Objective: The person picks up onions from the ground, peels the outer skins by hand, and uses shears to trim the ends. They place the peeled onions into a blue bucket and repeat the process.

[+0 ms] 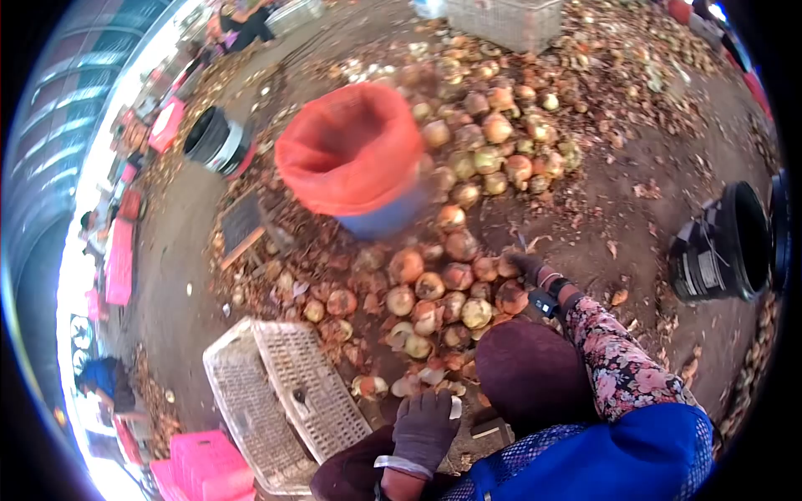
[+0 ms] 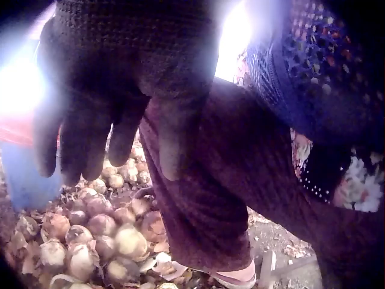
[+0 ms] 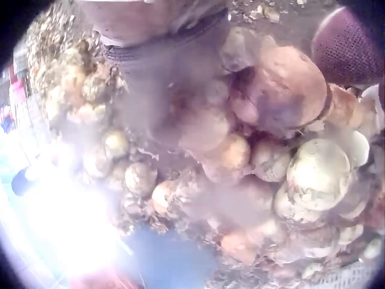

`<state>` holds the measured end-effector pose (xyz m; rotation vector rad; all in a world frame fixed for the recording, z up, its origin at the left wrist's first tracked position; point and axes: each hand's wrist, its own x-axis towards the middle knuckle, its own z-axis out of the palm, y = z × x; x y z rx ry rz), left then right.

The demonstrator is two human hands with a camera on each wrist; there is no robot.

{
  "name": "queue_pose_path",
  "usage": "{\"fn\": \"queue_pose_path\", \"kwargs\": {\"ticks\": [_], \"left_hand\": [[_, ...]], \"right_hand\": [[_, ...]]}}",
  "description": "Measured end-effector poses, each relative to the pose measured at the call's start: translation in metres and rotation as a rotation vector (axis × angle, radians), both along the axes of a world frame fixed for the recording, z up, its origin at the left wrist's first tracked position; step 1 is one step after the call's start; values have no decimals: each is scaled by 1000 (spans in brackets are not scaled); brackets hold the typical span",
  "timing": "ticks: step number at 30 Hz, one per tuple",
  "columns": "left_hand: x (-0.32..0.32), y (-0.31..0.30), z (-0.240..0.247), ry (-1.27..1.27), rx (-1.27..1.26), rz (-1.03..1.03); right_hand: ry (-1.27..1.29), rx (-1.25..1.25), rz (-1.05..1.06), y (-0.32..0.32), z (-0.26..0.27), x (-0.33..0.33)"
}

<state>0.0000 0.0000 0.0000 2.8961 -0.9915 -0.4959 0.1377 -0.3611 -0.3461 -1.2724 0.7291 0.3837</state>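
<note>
My left hand (image 1: 424,430), in a dark knitted glove, is over my left knee in the head view. Its fingers (image 2: 81,147) hang down loosely in the left wrist view, with nothing between them. A small pale patch shows at its thumb side. Also gloved, my right hand (image 1: 528,269) reaches to the right edge of the near onion pile (image 1: 430,288), fingertips right at an onion (image 1: 506,267). A thin bluish strip (image 1: 522,242) sticks up beside it. Glare and blur veil that hand (image 3: 150,90) in the right wrist view; I cannot tell whether it grips anything.
A blue bucket lined with red mesh (image 1: 351,150) stands beyond the near onions. A dirty white plastic crate (image 1: 280,392) lies left of my knee. Black buckets (image 1: 718,242) (image 1: 219,144) stand right and far left. More onions (image 1: 501,142) and loose skins cover the ground behind.
</note>
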Motion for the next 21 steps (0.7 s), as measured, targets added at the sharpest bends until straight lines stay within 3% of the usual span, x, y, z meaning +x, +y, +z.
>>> {"fn": "queue_pose_path", "kwargs": {"ticks": [1,2,3,4,7,10,13,14,16,17,21], "left_hand": [[3,9,3,-42,-21,-17],[7,16,8,-86,-40,-26],[6,-29,-13,-63,-121,-16],[6,-28,-6,-14,-100,-11],[10,-18,-1,-23,-160,16],[19,-24,8,-33,-452,99],[24,-46,39,329,-842,443],[27,-46,28,515,-1062,512],[33,-57,46,780,-1333,609],[36,-62,55,914,-1471,649],[41,-75,46,988,-1748,492]], "right_hand": [[-171,-150,159,8,-16,-15],[-196,-148,175,-25,2,-18],[-221,-145,192,-57,18,-22],[-90,115,45,-41,69,-30],[-115,376,-64,-10,127,-22],[-339,294,116,-2,212,-7],[-410,85,428,-11,288,7],[-434,-2,533,-8,315,8],[-743,-93,587,17,372,4],[-703,-125,651,21,379,9],[-458,-234,839,64,458,-1]]}}
